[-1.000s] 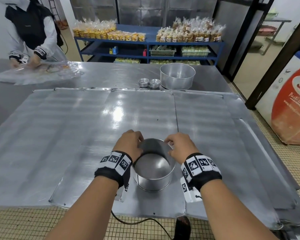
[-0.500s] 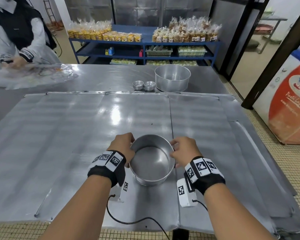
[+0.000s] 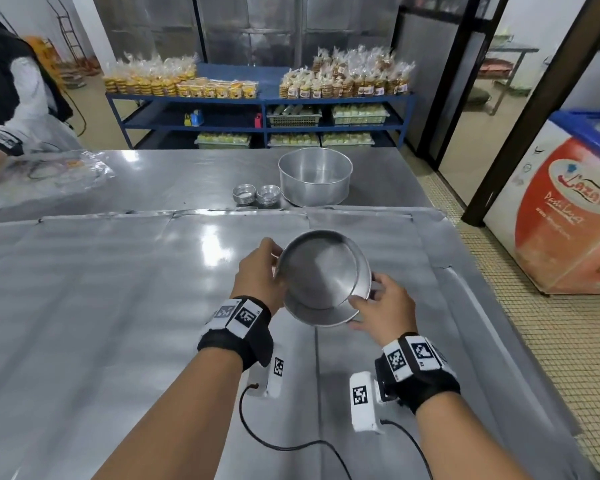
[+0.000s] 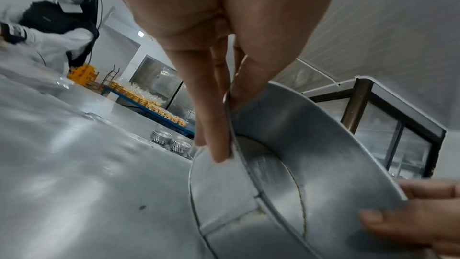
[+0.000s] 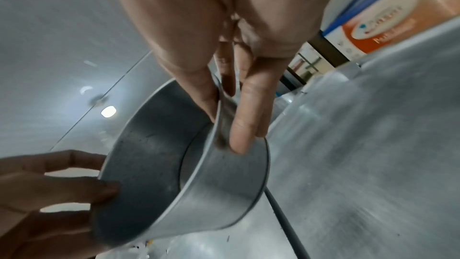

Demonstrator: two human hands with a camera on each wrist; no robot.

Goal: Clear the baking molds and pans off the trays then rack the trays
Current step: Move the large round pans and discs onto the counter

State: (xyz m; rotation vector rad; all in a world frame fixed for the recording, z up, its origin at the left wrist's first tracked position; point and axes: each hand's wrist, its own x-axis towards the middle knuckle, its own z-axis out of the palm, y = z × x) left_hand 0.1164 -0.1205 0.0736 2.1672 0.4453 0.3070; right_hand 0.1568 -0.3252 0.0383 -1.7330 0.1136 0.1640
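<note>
I hold a round metal cake pan (image 3: 321,271) in the air above the flat metal trays (image 3: 118,289), tilted with its mouth toward me. My left hand (image 3: 262,271) pinches the pan's left rim (image 4: 230,145), thumb inside and fingers outside. My right hand (image 3: 378,306) pinches the near right rim (image 5: 221,125) the same way. A bigger round pan (image 3: 315,180) and two stacks of small fluted molds (image 3: 257,195) stand on the table beyond the trays.
Several large trays lie side by side across the steel table (image 3: 174,174). Another person (image 3: 11,98) works over a plastic sheet (image 3: 42,174) at the far left. A blue shelf (image 3: 257,112) with packed goods stands behind; a chest freezer (image 3: 565,209) is on the right.
Both hands have lifted the pan off the tray, carried it forward and to the right, and tilted it toward me.
</note>
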